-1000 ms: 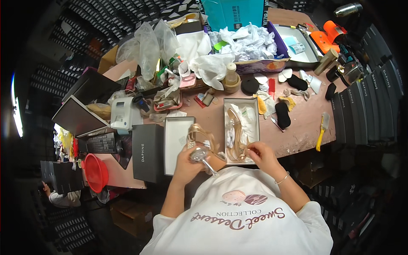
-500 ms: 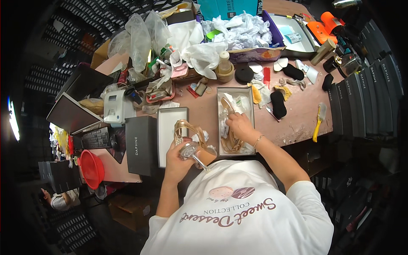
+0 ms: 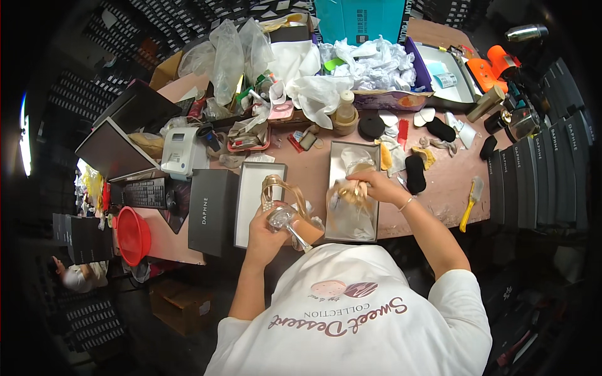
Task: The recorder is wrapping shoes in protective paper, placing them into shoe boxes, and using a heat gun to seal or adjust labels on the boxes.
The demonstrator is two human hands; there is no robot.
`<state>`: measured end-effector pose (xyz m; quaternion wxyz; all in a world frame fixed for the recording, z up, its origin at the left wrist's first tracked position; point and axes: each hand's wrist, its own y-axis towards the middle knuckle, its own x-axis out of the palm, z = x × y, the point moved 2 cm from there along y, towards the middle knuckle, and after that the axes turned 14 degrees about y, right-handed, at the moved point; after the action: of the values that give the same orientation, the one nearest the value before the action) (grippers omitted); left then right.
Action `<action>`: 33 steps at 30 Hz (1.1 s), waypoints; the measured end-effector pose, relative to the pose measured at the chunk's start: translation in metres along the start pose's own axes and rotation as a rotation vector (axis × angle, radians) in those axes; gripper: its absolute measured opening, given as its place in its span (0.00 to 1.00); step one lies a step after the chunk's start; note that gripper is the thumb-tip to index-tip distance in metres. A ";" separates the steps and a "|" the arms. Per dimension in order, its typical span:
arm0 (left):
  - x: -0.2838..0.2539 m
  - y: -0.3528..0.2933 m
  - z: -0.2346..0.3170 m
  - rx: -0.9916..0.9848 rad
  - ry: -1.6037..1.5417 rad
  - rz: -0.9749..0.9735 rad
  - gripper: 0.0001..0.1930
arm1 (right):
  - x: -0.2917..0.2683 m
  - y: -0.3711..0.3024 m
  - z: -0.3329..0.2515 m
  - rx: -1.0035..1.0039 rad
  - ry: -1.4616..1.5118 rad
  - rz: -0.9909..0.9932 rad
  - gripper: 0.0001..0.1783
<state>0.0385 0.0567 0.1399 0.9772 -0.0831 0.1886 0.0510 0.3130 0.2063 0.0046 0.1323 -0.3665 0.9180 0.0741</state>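
Observation:
My left hand (image 3: 263, 233) is closed round a gold high-heeled sandal (image 3: 307, 228) with a clear heel, held in front of my shirt with its straps up. My right hand (image 3: 378, 185) grips a second gold sandal (image 3: 348, 195), blurred by motion, over the open grey shoebox (image 3: 336, 164). Crumpled clear wrapping (image 3: 356, 158) and white paper lie inside that box. Just left of it rests the box lid (image 3: 253, 216), its pale inside facing up, partly behind the sandal in my left hand.
A closed dark shoebox (image 3: 211, 216) stands beside the lid. Stacked dark shoeboxes (image 3: 523, 182) line the right side, near a yellow-handled brush (image 3: 469, 205). A purple box (image 3: 414, 100) of crumpled paper sits at the back. At left are a label printer (image 3: 182, 153) and a red basin (image 3: 133, 237).
My right hand has lifted the second sandal up from inside the shoebox. My left hand keeps its hold on the first sandal. The view has shifted slightly.

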 end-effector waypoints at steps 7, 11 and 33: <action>0.019 0.018 0.019 0.099 0.055 -0.079 0.13 | -0.021 -0.010 -0.102 0.369 0.408 0.082 0.12; 0.030 0.026 0.033 0.156 0.045 -0.143 0.15 | 0.009 -0.040 -0.054 0.170 0.770 0.035 0.13; 0.038 0.008 0.047 0.277 0.236 -0.476 0.29 | 0.049 -0.061 -0.103 0.299 0.719 -0.003 0.25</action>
<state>0.0897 0.0757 0.1676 0.9350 0.0037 0.2815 -0.2156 0.3013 0.1064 0.0853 -0.1457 -0.3471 0.9059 -0.1938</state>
